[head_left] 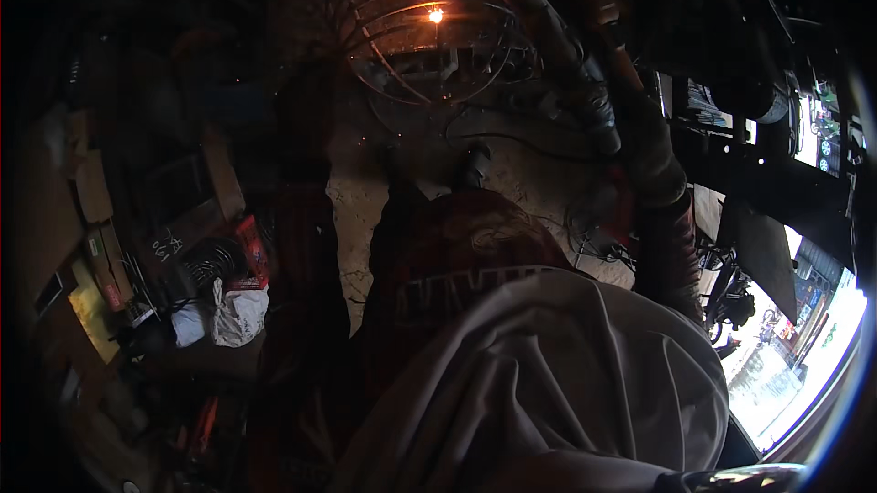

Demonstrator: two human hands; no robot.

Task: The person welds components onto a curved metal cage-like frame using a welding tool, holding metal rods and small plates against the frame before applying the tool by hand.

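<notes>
The wire cage (385,61) is looking light but stiff, best held by its outer bars, away from the orange glow (436,15); either hand's grip I'm not managing to tell.

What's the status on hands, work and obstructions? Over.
Hands: neither distinct in the dark; right arm extends up the right side. Work: orange glow seen within rounded rod frame. In the way: gray cloth covers lower foreground.
</notes>
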